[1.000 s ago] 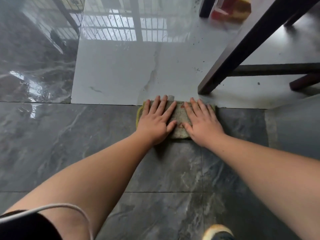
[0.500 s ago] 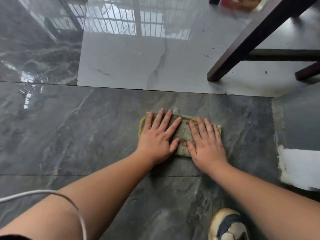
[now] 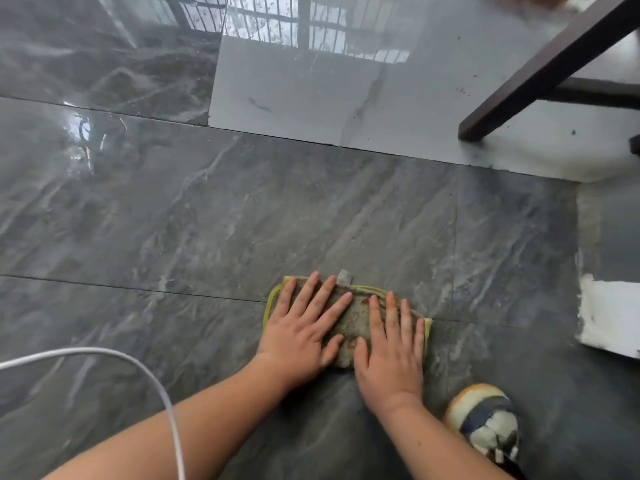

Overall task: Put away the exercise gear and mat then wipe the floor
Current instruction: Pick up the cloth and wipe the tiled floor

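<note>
Both hands lie flat with fingers straight on a folded cloth (image 3: 349, 323) on the dark floor tile (image 3: 207, 220): left hand (image 3: 304, 330) on its left half, right hand (image 3: 391, 348) on its right. A dark furniture leg (image 3: 540, 71) stands on the pale tile (image 3: 311, 95) beyond; a shoe (image 3: 488, 420) sits near right; a white cable (image 3: 145, 368) loops left.

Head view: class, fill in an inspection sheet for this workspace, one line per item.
Surface: glossy dark grey tiles, a pale tile beyond; specks on the pale one.
Job's things: cloth flat on the dark tiles; no exercise gear or mat seen.
Clutter: nothing seen.
Grippers: left hand and right hand press flat on the cloth, fingers straight.
Cables: white cable loops at the lower left.
Surroundings: dark table leg, shoe.
</note>
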A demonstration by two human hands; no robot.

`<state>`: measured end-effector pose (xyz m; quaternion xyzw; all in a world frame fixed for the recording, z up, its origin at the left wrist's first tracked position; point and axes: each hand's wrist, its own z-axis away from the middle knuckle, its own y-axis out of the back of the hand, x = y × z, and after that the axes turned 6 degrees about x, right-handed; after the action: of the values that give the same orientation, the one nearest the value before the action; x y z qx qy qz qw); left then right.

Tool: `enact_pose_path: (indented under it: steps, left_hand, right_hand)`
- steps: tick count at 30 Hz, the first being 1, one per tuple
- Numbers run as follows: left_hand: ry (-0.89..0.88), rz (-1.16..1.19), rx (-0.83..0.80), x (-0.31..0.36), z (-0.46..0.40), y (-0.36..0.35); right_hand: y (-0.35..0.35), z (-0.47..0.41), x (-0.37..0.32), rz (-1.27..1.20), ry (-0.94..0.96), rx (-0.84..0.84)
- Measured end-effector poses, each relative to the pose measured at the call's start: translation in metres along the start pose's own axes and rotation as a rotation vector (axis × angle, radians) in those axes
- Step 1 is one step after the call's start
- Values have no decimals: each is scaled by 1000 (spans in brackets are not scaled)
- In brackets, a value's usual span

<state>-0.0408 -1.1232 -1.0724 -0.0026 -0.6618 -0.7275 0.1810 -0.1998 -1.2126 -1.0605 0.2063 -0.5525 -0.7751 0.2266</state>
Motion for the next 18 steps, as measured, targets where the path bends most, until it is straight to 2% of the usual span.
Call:
enact_pose_path:
  steps: [10, 18]
  left_hand:
    - [40, 15, 55, -12, -3, -2]
    - [134, -32, 80, -56, -34, 9]
  right_hand:
    - [-9, -13, -7, 57, 93, 82]
    - [1, -63, -42, 30, 135, 144]
